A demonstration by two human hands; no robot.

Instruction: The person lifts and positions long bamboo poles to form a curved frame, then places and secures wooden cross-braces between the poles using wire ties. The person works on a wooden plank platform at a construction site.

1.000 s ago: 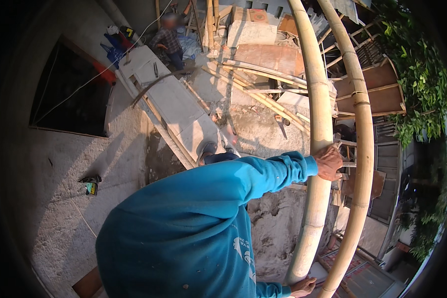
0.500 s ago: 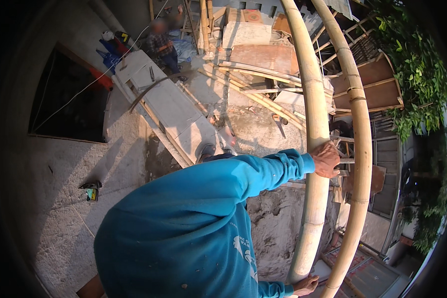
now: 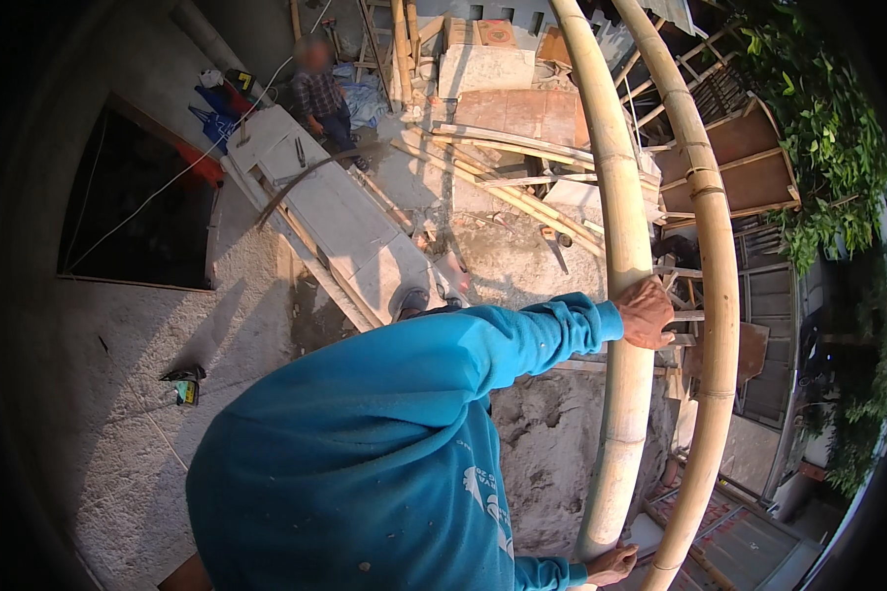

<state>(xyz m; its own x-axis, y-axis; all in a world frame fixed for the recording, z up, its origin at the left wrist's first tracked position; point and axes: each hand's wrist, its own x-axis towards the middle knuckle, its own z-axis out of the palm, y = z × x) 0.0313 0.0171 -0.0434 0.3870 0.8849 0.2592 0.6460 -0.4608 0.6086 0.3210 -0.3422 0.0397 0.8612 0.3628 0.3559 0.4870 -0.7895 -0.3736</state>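
A thick pale bamboo pole [image 3: 616, 197] rises from the lower edge to the top on the right side of the view. My left hand [image 3: 645, 312] is closed on its right side about halfway up, the fingers curled. Lower down, near the bottom edge, my right hand [image 3: 611, 566] lies closed against the same pole, its grip partly hidden. Both arms wear a teal sweatshirt [image 3: 365, 443]. To the right of my hands a second bamboo pole [image 3: 716, 295] curves alongside the first, with a gap between them.
Planks [image 3: 522, 202] and boards [image 3: 517, 113] lie on the ground below. A long grey panel [image 3: 335, 222] carries a few tools. Another person [image 3: 317, 98] is at the upper left. A dark opening [image 3: 138, 197] is at left, green foliage [image 3: 828, 128] at right.
The other person at the upper left has lowered a raised arm and shifted slightly. Both my hands keep their places on the pole.
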